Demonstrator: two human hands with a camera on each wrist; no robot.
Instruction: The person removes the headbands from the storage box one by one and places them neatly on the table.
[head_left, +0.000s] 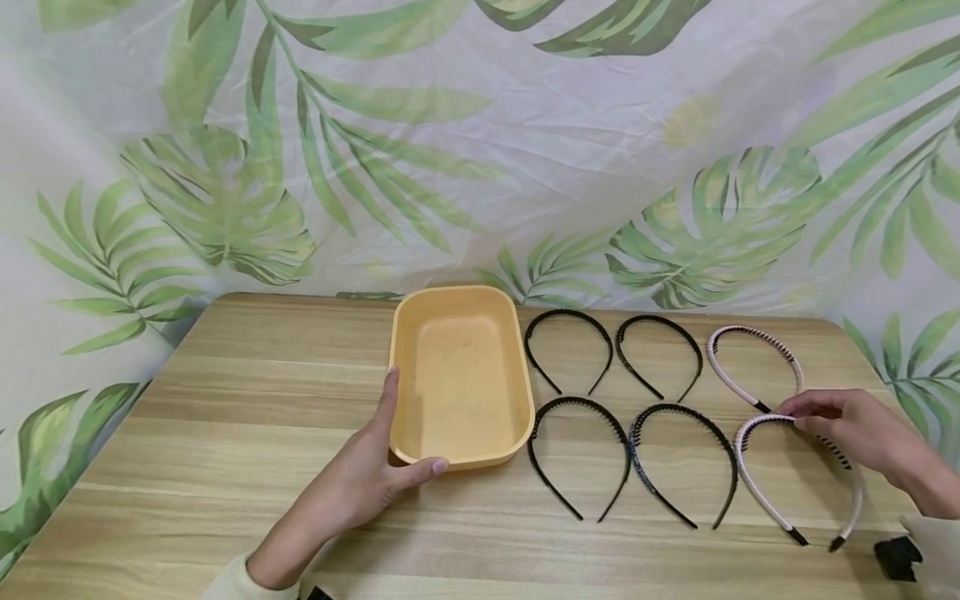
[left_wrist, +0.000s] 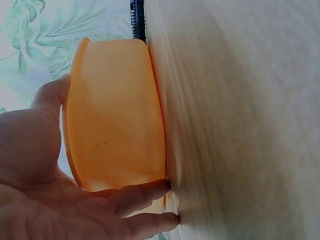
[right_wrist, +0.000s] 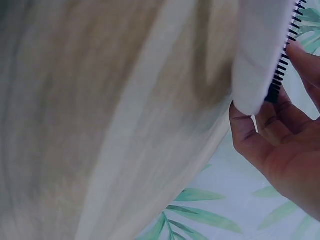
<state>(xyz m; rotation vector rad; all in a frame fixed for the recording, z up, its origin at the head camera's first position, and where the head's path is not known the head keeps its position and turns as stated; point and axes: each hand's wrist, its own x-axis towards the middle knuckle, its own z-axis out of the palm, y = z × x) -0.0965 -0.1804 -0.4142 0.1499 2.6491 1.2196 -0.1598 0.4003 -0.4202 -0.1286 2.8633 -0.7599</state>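
My left hand [head_left: 363,479] holds the near left corner of a yellow-orange plastic tub [head_left: 465,375]. Its thumb lies at the near rim and the fingers run along the left side; in the left wrist view, two fingertips reach down to the tabletop. On the right, my right hand [head_left: 862,425] pinches the top of the front pink headband [head_left: 767,502], a wrapped band with dark teeth inside. That headband [right_wrist: 257,60] appears tilted up from the wood in the right wrist view. Just behind it lies a second pink headband [head_left: 729,383].
Several black toothed headbands lie in two rows right of the tub, including a back-left one [head_left: 570,312] and a glittery front one [head_left: 636,454]. The wooden table [head_left: 247,375] ends at a leaf-patterned cloth [head_left: 525,167] behind.
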